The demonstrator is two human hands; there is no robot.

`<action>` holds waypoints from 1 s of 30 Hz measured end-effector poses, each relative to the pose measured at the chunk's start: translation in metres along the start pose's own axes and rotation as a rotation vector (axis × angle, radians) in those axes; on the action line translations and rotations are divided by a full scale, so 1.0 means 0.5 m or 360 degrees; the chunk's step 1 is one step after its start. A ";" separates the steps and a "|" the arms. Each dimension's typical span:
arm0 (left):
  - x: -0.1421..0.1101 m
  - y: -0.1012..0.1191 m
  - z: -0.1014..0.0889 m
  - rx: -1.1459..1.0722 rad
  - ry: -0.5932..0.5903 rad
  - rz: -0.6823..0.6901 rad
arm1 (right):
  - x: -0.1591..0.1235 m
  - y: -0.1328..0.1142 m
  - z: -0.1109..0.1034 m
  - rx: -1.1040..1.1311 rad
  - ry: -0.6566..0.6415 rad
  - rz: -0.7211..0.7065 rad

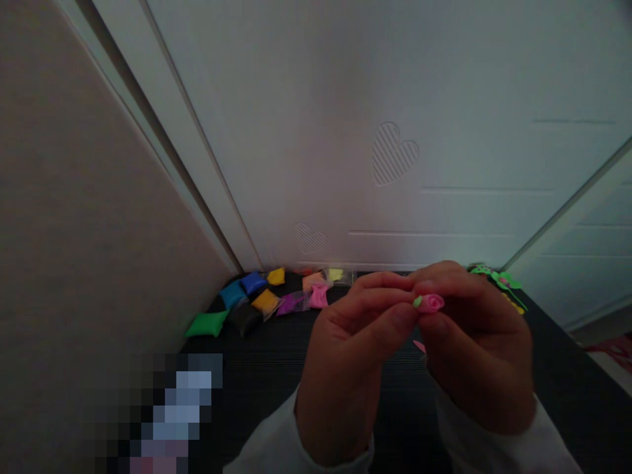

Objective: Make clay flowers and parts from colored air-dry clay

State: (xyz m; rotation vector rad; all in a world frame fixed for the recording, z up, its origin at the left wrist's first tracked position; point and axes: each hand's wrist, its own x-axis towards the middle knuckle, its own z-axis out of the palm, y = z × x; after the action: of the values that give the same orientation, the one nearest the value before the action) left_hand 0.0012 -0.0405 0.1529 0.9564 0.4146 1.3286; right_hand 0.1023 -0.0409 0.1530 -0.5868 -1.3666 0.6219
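A small pink clay rose [432, 303] with a bit of light green at its base is held up above the dark table. My left hand [353, 359] pinches the green end between thumb and fingers. From the other side, my right hand [481, 349] closes its thumb and index finger around the pink bud. The fingertips of both hands nearly meet at the rose. Below it, partly hidden by my right hand, a thin pink piece [419, 345] shows.
Several packets of coloured clay, among them a green one [206, 324] and a black one [245, 318], lie along the back left of the table [276, 375]. Green flower-like pieces [506, 280] lie at the back right. A white panel [316, 164] with hearts rises behind. The lower left is pixelated.
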 end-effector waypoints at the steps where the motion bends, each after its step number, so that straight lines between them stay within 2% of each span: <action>1: 0.000 -0.001 0.000 -0.0005 -0.0004 -0.0001 | 0.000 0.001 0.000 -0.0005 0.0002 0.0001; 6: 0.003 0.002 -0.005 0.0022 -0.0012 0.0060 | 0.001 0.003 -0.004 -0.0026 -0.0004 0.0006; 12: 0.002 0.025 -0.012 0.0411 0.0040 0.0300 | 0.003 -0.002 -0.010 -0.0038 -0.0097 0.0113; 16: 0.002 0.035 -0.011 0.0480 0.0003 0.0285 | 0.003 -0.009 -0.013 -0.0139 -0.0131 0.0144; 30: 0.004 0.036 -0.006 0.0445 0.0185 0.0205 | 0.003 -0.019 -0.015 -0.0514 -0.0168 0.0037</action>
State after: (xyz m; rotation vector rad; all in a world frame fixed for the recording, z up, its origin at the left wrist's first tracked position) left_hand -0.0119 -0.0383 0.1657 1.1560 0.6497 1.4729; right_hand 0.1107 -0.0465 0.1599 -0.8387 -1.5751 0.4577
